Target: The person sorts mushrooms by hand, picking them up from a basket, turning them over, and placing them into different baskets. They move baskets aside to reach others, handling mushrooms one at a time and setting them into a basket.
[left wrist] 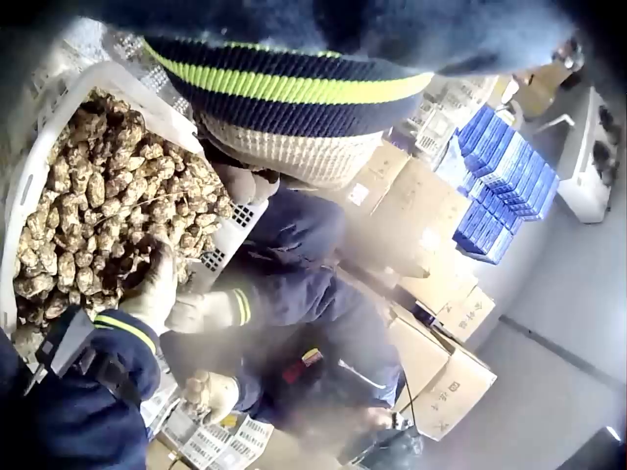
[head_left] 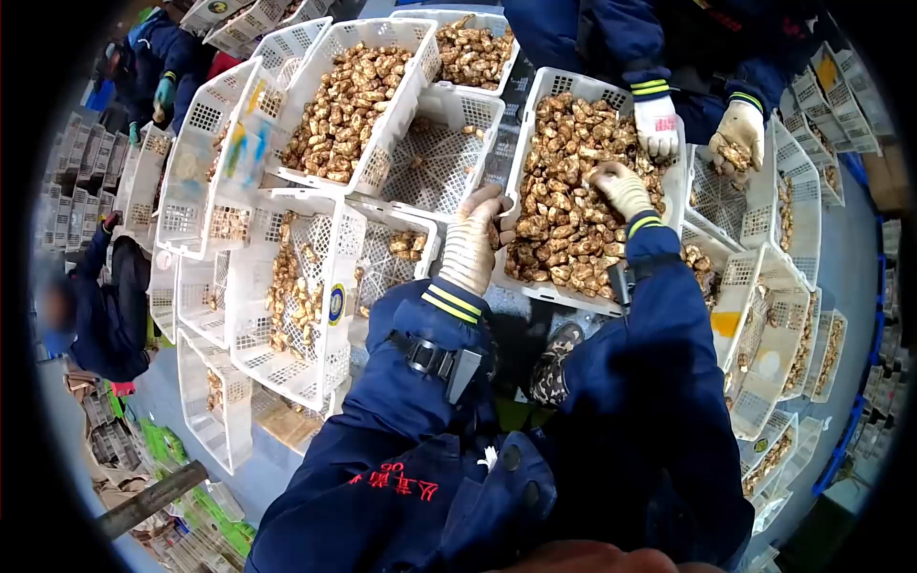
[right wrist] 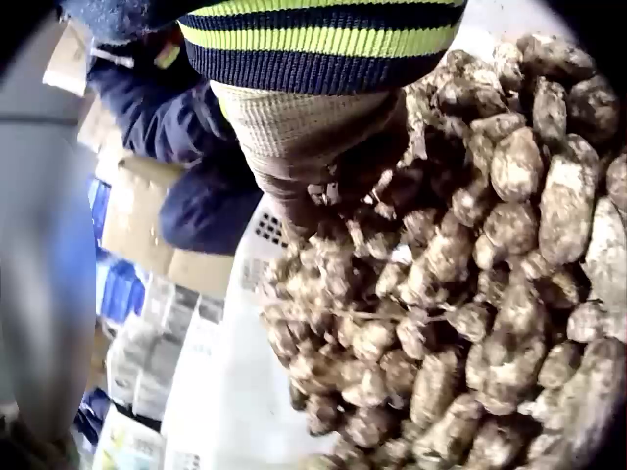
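In front of the wearer's knees, a white crate [head_left: 564, 297] holds a deep heap of brown, knobbly pieces [head_left: 564, 215], and the step in hand looks like picking through them. The right hand [head_left: 623, 188], gloved, reaches into the heap with its fingers bent down among the pieces; whether it pinches one cannot be told, since even the right wrist view loses the fingertips in the pile. The left hand [head_left: 475, 234] is at the crate's left side, fingers bent near the rim; I cannot tell if it grips anything.

To do this well, lift single pieces from the top rather than digging, so that the knobbly shapes don't snag or scrape one another. A light pinch round the thicker body should serve best (they look likely to bruise or snap). Mind the other person's gloved hand [head_left: 657, 132] over the same crate's far right side: keep to the near part. The sparsely filled crate [head_left: 439, 167] on the left lies close by; lower pieces in rather than dropping them.
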`<state>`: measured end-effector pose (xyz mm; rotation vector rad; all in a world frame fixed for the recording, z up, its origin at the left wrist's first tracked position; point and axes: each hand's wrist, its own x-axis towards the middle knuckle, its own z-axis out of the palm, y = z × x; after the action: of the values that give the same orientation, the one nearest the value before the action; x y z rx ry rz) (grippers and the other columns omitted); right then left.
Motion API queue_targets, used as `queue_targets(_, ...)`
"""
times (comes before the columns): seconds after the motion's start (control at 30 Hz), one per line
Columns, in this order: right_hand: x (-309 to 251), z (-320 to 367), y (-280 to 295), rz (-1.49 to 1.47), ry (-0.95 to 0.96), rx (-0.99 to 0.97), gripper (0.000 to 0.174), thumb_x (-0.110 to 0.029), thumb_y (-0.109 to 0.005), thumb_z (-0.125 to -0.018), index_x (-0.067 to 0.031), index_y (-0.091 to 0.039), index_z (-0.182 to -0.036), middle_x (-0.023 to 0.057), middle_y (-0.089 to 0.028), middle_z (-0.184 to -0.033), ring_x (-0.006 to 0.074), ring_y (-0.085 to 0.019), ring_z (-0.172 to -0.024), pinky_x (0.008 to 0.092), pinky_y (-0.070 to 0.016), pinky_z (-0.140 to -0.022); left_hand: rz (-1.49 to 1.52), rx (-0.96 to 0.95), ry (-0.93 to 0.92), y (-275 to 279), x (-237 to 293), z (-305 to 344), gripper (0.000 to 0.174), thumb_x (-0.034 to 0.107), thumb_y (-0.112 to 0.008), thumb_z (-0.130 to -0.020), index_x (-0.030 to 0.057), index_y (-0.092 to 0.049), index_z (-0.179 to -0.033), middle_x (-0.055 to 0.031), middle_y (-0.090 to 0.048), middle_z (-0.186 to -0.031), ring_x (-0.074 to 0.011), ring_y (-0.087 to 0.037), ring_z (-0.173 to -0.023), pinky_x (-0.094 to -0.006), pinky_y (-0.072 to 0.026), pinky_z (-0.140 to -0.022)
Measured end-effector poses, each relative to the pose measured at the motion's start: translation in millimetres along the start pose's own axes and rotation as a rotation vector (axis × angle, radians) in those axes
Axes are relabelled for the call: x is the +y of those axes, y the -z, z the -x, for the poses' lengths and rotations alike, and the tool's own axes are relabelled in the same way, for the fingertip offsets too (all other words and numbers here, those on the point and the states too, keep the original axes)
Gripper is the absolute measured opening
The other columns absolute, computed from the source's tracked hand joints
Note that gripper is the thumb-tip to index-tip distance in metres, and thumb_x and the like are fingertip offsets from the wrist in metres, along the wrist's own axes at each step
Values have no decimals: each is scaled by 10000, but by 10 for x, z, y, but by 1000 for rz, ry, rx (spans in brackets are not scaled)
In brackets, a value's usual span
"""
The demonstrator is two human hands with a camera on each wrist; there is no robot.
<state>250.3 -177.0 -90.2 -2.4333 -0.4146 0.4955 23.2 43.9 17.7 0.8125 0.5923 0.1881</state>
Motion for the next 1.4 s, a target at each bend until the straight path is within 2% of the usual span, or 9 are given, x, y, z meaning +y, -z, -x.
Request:
queue_targets(0.13,-21,346,365,-1115,-143,-97,452,-230,-654,-823,-123,-563,-1252,4,-599,-1099,157,-556,-889,257,-456,-728,33,-5,8,-6,18,-6,312,88,-551,-887,-3,-543,-1185,-61,-634,-896,-118,-584,-666,-230,-502,-595)
queue_targets(0.23,-238,548,509,-1486,48,-211,486,-168,-616,-834,-80,-506,-1299,49,-526,-1235,217,-548,-1027,297,-514,-778,26,10,26,-17,62,11,316,84,-552,-888,-4,-539,-1191,-68,-632,-901,-119,-580,-667,-235,-501,-590)
queue_targets(0.27,-298,565,465,-1410,316,-242,523,-184,-637,-827,-68,-488,-1315,58,-460,-1322,254,-525,-1099,309,-525,-800,28,0,25,-1,56,7,319,91,-550,-894,-3,-536,-1199,-72,-628,-911,-124,-580,-678,-237,-502,-593)
queue_targets(0.5,-621,715,461,-1419,-2,-106,530,-151,-685,-842,-38,-475,-1315,75,-553,-1226,228,-616,-947,281,-560,-739,65,-50,18,48,55,-14,324,111,-544,-904,3,-533,-1209,-69,-619,-952,-123,-567,-707,-244,-507,-640)
queue_targets(0.8,-1010,778,341,-585,372,-6,483,-260,-691,-833,11,-560,-1210,96,-619,-1125,141,-585,-956,277,-468,-866,-90,-150,64,-34,11,34,406,154,-581,-901,-6,-488,-1263,-69,-613,-1003,-134,-581,-780,-254,-498,-660)
queue_targets(0.93,-1082,883,234,-673,291,-65,407,-335,-711,-834,11,-642,-1038,63,-671,-904,122,-602,-834,271,-483,-757,-373,-318,-138,-8,-72,-7,688,173,-662,-853,65,-312,-1435,-143,-453,-1331,-131,-544,-954,-254,-496,-713)
queue_targets(1.1,-1236,1062,38,-504,282,-132,526,-487,-656,-841,3,-640,-1033,75,-663,-857,129,-601,-813,288,-491,-756,-476,-418,-137,-70,-67,11,612,199,-698,-844,34,-416,-1361,-93,-553,-1174,-112,-566,-881,-236,-503,-697)
queue_targets(1.17,-1283,1121,168,-695,210,-296,539,-513,-582,-886,-31,-621,-1125,36,-636,-799,84,-557,-685,231,-459,-608,-335,-327,-19,-76,-39,48,519,194,-696,-847,16,-499,-1293,-55,-612,-1048,-89,-575,-784,-229,-494,-655)
queue_targets(1.4,-258,583,50,-752,-92,119,331,-236,-512,-930,-52,-598,-1191,112,-676,-923,182,-643,-810,295,-525,-672,-403,-84,-309,166,489,158,488,313,-683,-840,33,-563,-1221,-13,-614,-865,-72,-539,-693,-210,-471,-570)
